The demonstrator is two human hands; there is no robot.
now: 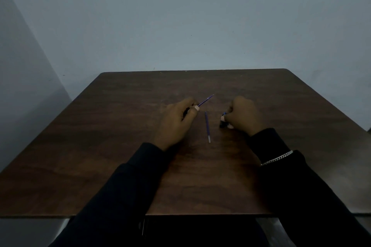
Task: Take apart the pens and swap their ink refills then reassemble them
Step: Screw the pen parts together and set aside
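1. Centrally on the dark brown wooden table (124,146), about midway between its far and near edges, both hands rest on the surface with black sleeves (124,186) running back to the near edge.
2. The left hand (176,120) has its fingers (195,108) curled closed around a thin purple ink refill (205,100), whose free end points up toward the far right corner.
3. The right hand (244,115) is closed in a loose fist around a dark pen part with a blue bit (223,119); what piece it is cannot be told.
4. A second slim purple ink refill with a pale tip (207,127) lies flat on the table between the two hands, touching neither, its pale end toward the near edge.
5. A silver chain bracelet (278,158) sits over the right sleeve.
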